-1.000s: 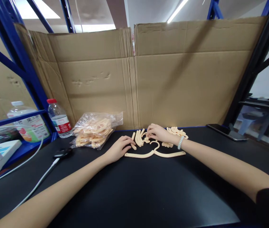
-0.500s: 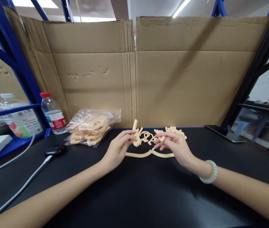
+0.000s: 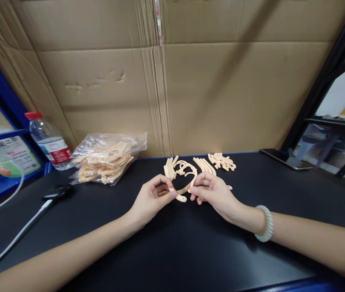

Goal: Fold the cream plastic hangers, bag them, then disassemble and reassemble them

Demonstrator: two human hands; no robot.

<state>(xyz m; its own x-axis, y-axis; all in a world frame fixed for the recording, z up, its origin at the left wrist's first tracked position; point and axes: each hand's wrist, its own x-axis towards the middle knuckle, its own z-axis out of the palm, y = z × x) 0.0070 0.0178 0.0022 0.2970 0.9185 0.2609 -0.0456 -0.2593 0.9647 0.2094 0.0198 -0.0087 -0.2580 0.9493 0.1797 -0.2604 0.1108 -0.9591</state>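
My left hand point(image 3: 151, 199) pinches a short straight cream plastic piece point(image 3: 179, 197) just above the black table point(image 3: 172, 251). My right hand point(image 3: 215, 194) pinches a curved cream hook piece point(image 3: 191, 172), its fingers closed round the lower end. The two pieces meet between my hands. Behind them lie loose cream parts: straight bars point(image 3: 169, 167), curved strips point(image 3: 204, 164) and a small heap of hooks point(image 3: 223, 161). Part of a flat hanger shape is hidden under my hands.
A clear bag of cream parts point(image 3: 104, 159) lies at back left beside a water bottle point(image 3: 49, 140). A white cable and black plug point(image 3: 53, 192) run along the left. A phone point(image 3: 282, 158) lies at back right. A cardboard wall point(image 3: 172, 81) closes the back.
Both hands lifted a piece from the piles, drew nearer me and brought the two pieces together. The camera tilted downward.
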